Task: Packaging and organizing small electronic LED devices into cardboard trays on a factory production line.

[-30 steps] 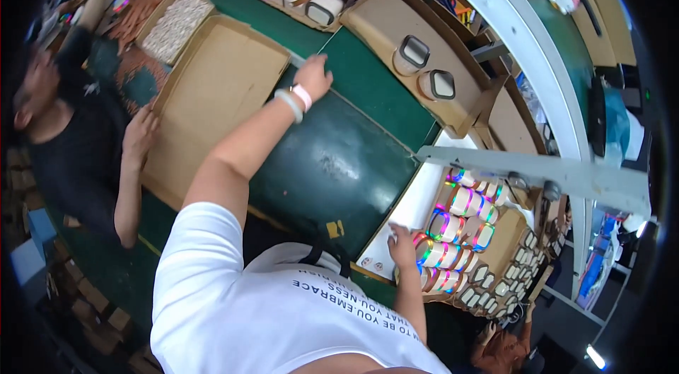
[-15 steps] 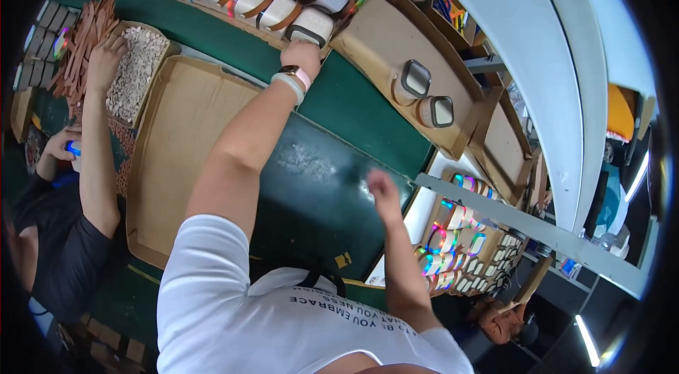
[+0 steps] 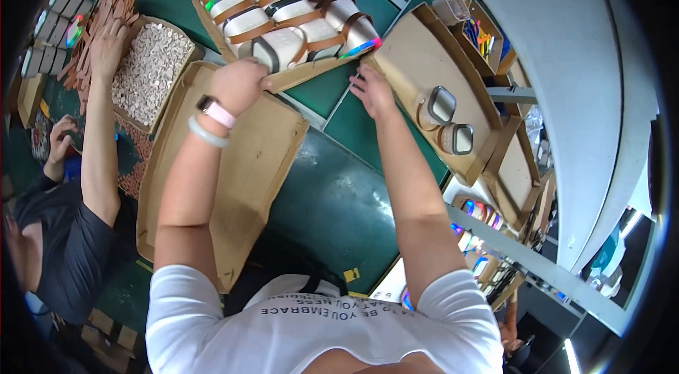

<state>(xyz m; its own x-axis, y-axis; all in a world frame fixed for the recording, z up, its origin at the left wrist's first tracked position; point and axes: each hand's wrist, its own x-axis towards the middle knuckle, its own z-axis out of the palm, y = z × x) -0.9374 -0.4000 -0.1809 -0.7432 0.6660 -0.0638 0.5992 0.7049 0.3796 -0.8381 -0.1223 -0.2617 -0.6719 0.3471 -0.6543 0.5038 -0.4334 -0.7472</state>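
A cardboard tray (image 3: 305, 77) at the far middle holds rows of white block-shaped devices (image 3: 249, 21) with brown straps, some with glowing coloured rings. My left hand (image 3: 239, 85) is closed round its near edge, beside a device with a dark-framed end (image 3: 267, 56). My right hand (image 3: 373, 92) is off the tray's right corner, fingers apart and holding nothing, close to the edge of another cardboard tray (image 3: 424, 42). Two more strapped devices stand in that tray: one device (image 3: 437, 107) farther back, and a second device (image 3: 456, 138) nearer.
A large shallow cardboard tray (image 3: 233, 187) lies under my left forearm. On the left, a co-worker's hand (image 3: 107, 49) rests on brown straps (image 3: 120, 6) beside a box of small pale pieces (image 3: 152, 70). A metal bar (image 3: 544, 268) and a white curved panel (image 3: 559, 91) border the right.
The loaded tray has turned, its near end now facing me. My left hand has gone left from a device to the tray's edge. My right hand has reached forward toward its right corner.
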